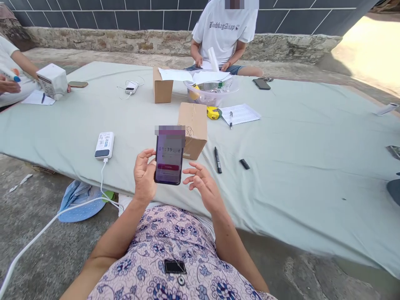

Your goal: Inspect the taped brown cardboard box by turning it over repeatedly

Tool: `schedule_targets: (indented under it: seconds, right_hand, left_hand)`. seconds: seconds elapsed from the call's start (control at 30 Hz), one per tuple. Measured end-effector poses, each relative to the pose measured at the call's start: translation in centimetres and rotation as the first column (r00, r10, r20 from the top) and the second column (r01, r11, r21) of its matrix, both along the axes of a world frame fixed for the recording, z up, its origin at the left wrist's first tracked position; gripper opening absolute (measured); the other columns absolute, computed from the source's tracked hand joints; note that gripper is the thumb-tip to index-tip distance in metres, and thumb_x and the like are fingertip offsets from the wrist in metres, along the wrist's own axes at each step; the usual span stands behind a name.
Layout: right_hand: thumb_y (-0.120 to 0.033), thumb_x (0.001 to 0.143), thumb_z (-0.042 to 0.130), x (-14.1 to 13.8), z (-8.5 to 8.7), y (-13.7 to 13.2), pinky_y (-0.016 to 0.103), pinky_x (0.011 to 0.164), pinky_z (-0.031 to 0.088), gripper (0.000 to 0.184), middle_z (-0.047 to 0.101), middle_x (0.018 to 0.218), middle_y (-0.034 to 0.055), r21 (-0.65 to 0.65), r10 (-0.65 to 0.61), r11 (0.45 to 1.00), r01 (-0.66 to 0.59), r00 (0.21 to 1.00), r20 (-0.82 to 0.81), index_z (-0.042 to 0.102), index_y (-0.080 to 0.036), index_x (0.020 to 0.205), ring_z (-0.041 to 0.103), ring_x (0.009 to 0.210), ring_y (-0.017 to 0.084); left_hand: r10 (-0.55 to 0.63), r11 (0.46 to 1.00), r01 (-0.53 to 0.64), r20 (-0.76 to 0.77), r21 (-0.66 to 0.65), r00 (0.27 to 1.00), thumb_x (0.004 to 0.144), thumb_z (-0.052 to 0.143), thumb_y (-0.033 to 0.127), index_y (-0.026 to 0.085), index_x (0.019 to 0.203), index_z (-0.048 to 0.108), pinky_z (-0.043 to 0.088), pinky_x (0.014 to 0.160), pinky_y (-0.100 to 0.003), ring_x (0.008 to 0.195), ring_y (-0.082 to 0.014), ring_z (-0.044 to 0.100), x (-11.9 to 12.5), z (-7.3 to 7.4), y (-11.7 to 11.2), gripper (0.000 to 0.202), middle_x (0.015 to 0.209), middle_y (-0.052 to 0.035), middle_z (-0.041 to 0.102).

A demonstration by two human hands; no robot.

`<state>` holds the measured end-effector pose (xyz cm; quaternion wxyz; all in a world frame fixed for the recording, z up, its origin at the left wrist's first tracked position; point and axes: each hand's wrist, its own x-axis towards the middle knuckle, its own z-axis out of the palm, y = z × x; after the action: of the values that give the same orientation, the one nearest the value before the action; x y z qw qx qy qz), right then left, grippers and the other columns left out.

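My left hand (144,175) grips a smartphone (169,156) upright in front of me, its lit screen showing a timer and a pink button. My right hand (200,180) hovers just right of the phone with fingers spread, holding nothing. Behind the phone a small brown cardboard box (194,127) stands on the pale green sheet (296,146). A black marker (218,160) and its loose cap (244,164) lie to the right of the box.
A white power bank (104,145) with a cable lies at left. Further back sit a second brown box (162,87), a clear bowl (212,93), a yellow tape measure (214,112) and paper with a pen (240,113). One person sits opposite, another at far left holding a white box (52,80).
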<state>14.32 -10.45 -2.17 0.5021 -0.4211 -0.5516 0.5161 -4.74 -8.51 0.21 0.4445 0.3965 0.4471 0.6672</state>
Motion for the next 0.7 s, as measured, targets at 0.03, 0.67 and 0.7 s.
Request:
schedule_targets:
  seconds: [0.03, 0.67, 0.7]
  right_hand:
    - [-0.060, 0.087, 0.062, -0.2, 0.3, -0.5, 0.023, 0.059, 0.052, 0.065, 0.068, 0.114, 0.0107, -0.030, 0.081, 0.996, -0.082, 0.997, -0.018, 0.047, -0.021, 0.138, 0.069, 0.078, 0.013]
    - [-0.037, 0.079, 0.077, -1.4, 0.9, -1.6, 0.022, 0.060, 0.048, 0.069, 0.064, 0.120, 0.0073, -0.210, 0.180, 0.956, -0.207, 0.974, -0.138, 0.045, -0.030, 0.140, 0.063, 0.080, 0.011]
    - [-0.038, 0.080, 0.076, -1.4, 0.8, -1.6, 0.022, 0.061, 0.049, 0.069, 0.064, 0.122, 0.0076, -0.216, 0.179, 0.955, -0.201, 0.977, -0.119, 0.044, -0.030, 0.141, 0.063, 0.081, 0.011]
  left_hand:
    - [-0.029, 0.999, 0.028, 0.018, 0.018, 0.999, 0.084, 0.060, 0.029, 0.028, 0.112, 0.056, 0.057, 0.073, -0.025, 0.089, -0.0146, 0.066, 0.7, 0.2, -0.4, 0.029, 0.119, -0.0049, 0.061]
    - [-0.071, 0.991, 0.057, 0.112, 0.123, 0.991, 0.082, 0.064, 0.023, 0.023, 0.103, 0.060, 0.053, 0.065, -0.021, 0.072, -0.0091, 0.064, 1.6, -0.2, -0.4, 0.021, 0.105, -0.0028, 0.065]
    - [-0.040, 0.994, 0.028, 0.108, 0.107, 0.993, 0.081, 0.064, 0.023, 0.023, 0.103, 0.060, 0.053, 0.065, -0.020, 0.074, -0.0091, 0.064, 1.1, -0.3, 0.0, 0.023, 0.105, -0.0025, 0.064]
